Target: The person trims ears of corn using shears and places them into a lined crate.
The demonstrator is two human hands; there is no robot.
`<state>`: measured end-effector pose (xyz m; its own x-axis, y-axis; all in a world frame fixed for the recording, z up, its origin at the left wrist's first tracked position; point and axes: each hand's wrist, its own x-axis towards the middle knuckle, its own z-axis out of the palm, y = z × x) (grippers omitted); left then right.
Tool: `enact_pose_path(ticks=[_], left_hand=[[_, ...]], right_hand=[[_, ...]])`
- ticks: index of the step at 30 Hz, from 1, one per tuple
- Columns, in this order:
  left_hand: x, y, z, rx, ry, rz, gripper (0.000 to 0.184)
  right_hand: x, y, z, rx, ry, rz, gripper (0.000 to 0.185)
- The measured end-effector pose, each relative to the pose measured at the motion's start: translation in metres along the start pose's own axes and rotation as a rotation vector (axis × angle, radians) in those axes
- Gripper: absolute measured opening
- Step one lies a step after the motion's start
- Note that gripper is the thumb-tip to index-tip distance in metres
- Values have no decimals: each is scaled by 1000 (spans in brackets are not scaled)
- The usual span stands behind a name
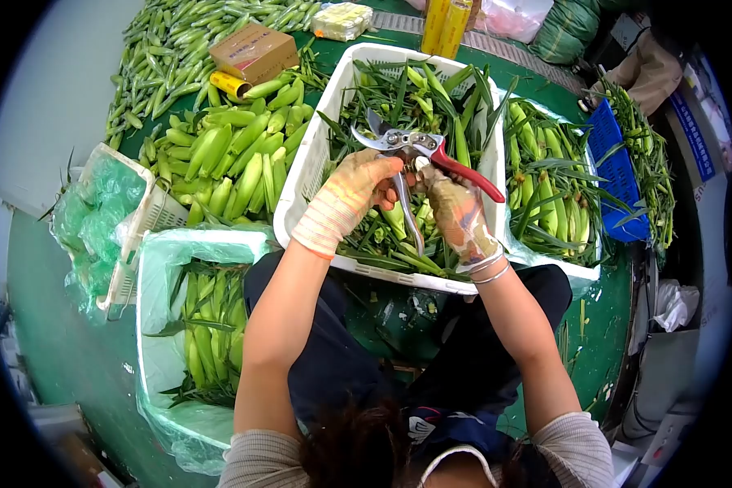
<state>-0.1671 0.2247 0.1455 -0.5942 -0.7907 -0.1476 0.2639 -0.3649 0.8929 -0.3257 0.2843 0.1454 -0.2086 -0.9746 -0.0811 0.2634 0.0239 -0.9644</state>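
A pair of pruning shears (415, 142) is held up above a white crate (305, 175) with its blades spread apart and pointing left. One handle has a red grip and angles to the right; the other looks bare silver and points down. My left hand (352, 198), in a pale striped glove, is closed with its fingers at the silver handle near the pivot. My right hand (461, 218), in a patterned, stained glove, closes on the shears just below the pivot. Its fingertips are partly hidden. Green husks and leaves (394, 89) fill the crate beneath both hands.
Corn ears (236, 154) are heaped left of the crate. Lined boxes of corn stand at left (146, 325) and right (581, 272). A blue basket (614, 171), a cardboard box (254, 53) and a crate with green plastic bags (106, 203) surround the area.
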Motion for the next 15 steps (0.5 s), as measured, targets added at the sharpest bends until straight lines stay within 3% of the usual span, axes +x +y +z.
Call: enact_pose_path(ticks=[5,8,15], left_hand=[[1,0,-1,-153,-103,18,37],[1,-3,-2,-17,-111,28,43],[6,-11,7,204,43,118,30]], right_hand=[[4,1,-9,94,7,-37,23],[6,5,-16,88,-55,-20,20],[-4,-9,-4,-167,16,-15,22]])
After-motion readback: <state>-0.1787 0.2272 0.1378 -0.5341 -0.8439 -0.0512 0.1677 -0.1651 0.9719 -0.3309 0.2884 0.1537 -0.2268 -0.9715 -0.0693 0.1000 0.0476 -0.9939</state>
